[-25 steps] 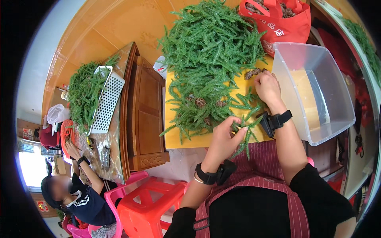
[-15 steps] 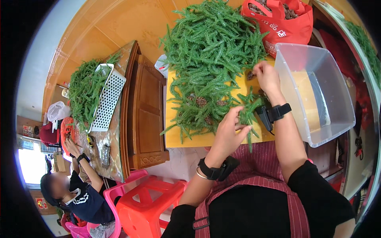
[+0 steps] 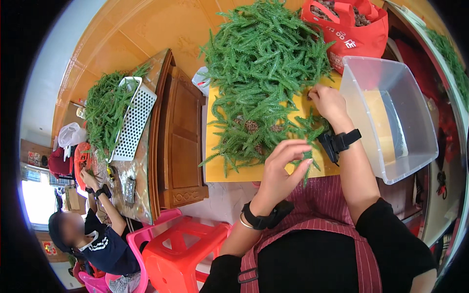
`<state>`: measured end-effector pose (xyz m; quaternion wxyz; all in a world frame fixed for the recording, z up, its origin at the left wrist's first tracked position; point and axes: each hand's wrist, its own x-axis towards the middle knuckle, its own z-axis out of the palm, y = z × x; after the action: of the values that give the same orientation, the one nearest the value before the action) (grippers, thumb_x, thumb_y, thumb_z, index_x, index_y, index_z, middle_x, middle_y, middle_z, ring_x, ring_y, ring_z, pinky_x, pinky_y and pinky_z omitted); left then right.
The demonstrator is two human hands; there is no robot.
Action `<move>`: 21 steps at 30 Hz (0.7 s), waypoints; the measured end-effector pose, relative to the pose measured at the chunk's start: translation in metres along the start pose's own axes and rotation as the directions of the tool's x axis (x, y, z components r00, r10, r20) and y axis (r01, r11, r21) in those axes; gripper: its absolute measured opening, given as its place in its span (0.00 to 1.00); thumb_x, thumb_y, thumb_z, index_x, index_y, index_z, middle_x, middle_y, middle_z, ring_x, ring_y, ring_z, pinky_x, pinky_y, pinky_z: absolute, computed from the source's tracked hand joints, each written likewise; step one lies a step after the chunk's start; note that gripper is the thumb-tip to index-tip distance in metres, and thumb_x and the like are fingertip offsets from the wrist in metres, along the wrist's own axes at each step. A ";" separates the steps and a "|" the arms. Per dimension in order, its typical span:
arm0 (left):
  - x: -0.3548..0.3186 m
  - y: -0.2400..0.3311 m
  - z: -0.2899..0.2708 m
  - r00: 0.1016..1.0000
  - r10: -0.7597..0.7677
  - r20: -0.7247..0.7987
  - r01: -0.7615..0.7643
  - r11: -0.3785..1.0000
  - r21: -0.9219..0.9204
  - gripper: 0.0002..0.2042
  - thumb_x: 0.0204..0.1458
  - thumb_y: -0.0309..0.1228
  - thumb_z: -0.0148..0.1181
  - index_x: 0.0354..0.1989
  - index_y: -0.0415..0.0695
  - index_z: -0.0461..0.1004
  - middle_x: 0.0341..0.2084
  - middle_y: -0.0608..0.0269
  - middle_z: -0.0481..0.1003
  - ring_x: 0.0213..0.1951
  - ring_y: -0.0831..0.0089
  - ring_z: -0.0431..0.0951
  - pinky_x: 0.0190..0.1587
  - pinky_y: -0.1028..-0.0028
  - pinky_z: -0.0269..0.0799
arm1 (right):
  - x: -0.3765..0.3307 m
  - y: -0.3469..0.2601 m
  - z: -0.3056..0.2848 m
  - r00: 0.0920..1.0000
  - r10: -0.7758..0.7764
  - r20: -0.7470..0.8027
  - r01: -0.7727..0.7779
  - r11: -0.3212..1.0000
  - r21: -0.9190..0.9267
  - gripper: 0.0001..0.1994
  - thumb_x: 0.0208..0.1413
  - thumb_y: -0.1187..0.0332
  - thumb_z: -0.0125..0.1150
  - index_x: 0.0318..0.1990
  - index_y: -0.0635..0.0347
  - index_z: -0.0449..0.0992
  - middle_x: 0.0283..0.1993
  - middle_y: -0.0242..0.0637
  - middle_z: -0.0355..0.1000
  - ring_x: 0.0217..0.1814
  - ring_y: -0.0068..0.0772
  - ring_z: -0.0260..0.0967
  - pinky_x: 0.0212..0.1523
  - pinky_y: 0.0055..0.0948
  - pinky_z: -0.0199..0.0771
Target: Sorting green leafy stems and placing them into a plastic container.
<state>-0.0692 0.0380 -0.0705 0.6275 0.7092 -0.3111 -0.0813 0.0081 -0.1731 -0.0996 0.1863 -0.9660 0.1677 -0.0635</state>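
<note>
Thumb and fingers of the left hand (image 3: 285, 168) stand apart in a loose C above the near edge of the yellow table (image 3: 214, 174), with part of a green sprig (image 3: 313, 131) showing in the gap; contact between skin and needles cannot be made out. The sprig lies in from the near edge, reaching beside the right wrist. It looks light and springy, its thin arms likely to bend and snag on neighbours; the base, where the arms meet, would be the surest hold.

Farther in, toward the right edge, the right hand (image 3: 332, 105) curls its thumb and forefinger toward a small pine cone (image 3: 309, 96), mostly hidden; whether they pinch it cannot be told. Such a cone should be light, stiff and rough rather than slippery, with scales that may chip, so a gentle hold across its middle suits it.

Left of the hands, more brown cones (image 3: 251, 126) nestle among greenery. Beyond, the big pile of sprigs (image 3: 266, 53) covers the far half, with a red bag (image 3: 361, 41) at the far right corner.
</note>
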 end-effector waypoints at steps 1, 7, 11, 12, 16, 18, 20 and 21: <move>0.000 0.001 -0.001 1.000 -0.020 0.011 0.020 0.999 -0.038 0.12 0.46 0.19 0.56 0.41 0.39 0.71 0.43 0.58 0.67 0.44 0.72 0.71 0.44 0.76 0.71 | 0.002 0.000 0.004 1.000 -0.004 0.000 0.004 1.000 0.001 0.11 0.47 0.62 0.54 0.36 0.55 0.73 0.36 0.46 0.71 0.40 0.45 0.69 0.37 0.40 0.69; -0.004 -0.002 -0.003 0.996 -0.086 0.035 0.091 0.976 -0.196 0.09 0.47 0.19 0.55 0.38 0.39 0.72 0.36 0.62 0.69 0.38 0.77 0.71 0.38 0.80 0.69 | 0.007 -0.008 0.000 0.995 -0.022 -0.095 0.014 0.996 -0.089 0.09 0.44 0.65 0.57 0.35 0.50 0.74 0.31 0.42 0.73 0.38 0.43 0.71 0.39 0.40 0.70; -0.004 -0.005 0.000 0.991 -0.136 0.014 0.132 0.918 -0.374 0.08 0.48 0.20 0.54 0.37 0.38 0.71 0.31 0.65 0.69 0.33 0.81 0.71 0.34 0.82 0.68 | 0.007 -0.006 0.004 0.998 -0.035 0.044 0.039 0.995 -0.096 0.10 0.44 0.66 0.56 0.36 0.51 0.73 0.31 0.43 0.73 0.37 0.44 0.71 0.38 0.40 0.69; -0.004 -0.005 -0.001 0.991 -0.136 0.012 0.130 0.919 -0.372 0.08 0.48 0.20 0.54 0.37 0.38 0.71 0.31 0.65 0.69 0.33 0.81 0.71 0.34 0.82 0.68 | 0.006 -0.007 0.005 0.999 -0.047 0.022 0.049 0.996 -0.075 0.10 0.43 0.67 0.56 0.36 0.51 0.72 0.31 0.43 0.73 0.37 0.44 0.71 0.38 0.40 0.69; -0.008 -0.004 -0.003 0.986 -0.161 0.045 0.165 0.906 -0.391 0.08 0.49 0.19 0.53 0.38 0.36 0.70 0.33 0.64 0.69 0.37 0.79 0.71 0.40 0.80 0.68 | 0.001 -0.010 0.003 0.999 -0.020 -0.030 0.018 0.998 -0.068 0.11 0.43 0.67 0.54 0.37 0.51 0.72 0.32 0.44 0.73 0.37 0.44 0.71 0.38 0.40 0.69; -0.007 -0.005 -0.003 0.983 -0.166 0.083 0.185 0.901 -0.391 0.09 0.50 0.18 0.51 0.40 0.35 0.69 0.35 0.61 0.70 0.40 0.76 0.71 0.45 0.77 0.68 | 0.006 -0.005 0.010 0.996 -0.044 -0.081 0.035 0.994 -0.108 0.11 0.43 0.68 0.53 0.38 0.50 0.72 0.31 0.45 0.73 0.36 0.45 0.71 0.37 0.40 0.70; -0.008 -0.006 -0.002 0.976 -0.197 0.090 0.216 0.906 -0.363 0.09 0.50 0.18 0.51 0.40 0.35 0.68 0.35 0.61 0.70 0.40 0.76 0.71 0.45 0.77 0.68 | 0.012 -0.003 0.012 0.998 -0.034 -0.055 0.027 0.992 -0.125 0.12 0.43 0.67 0.53 0.38 0.50 0.72 0.31 0.46 0.73 0.36 0.45 0.71 0.37 0.40 0.70; -0.007 -0.006 -0.002 0.976 -0.197 0.090 0.216 0.907 -0.362 0.09 0.50 0.18 0.51 0.40 0.35 0.68 0.35 0.61 0.70 0.40 0.76 0.71 0.45 0.77 0.68 | 0.013 -0.002 0.012 0.999 -0.024 -0.025 0.020 0.989 -0.144 0.12 0.43 0.67 0.53 0.39 0.49 0.72 0.31 0.46 0.73 0.36 0.45 0.71 0.37 0.41 0.70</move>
<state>-0.0720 0.0438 -0.0773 0.7294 0.6049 -0.2293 -0.2225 0.0230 -0.1713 -0.1091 0.1132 -0.9778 0.1635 -0.0662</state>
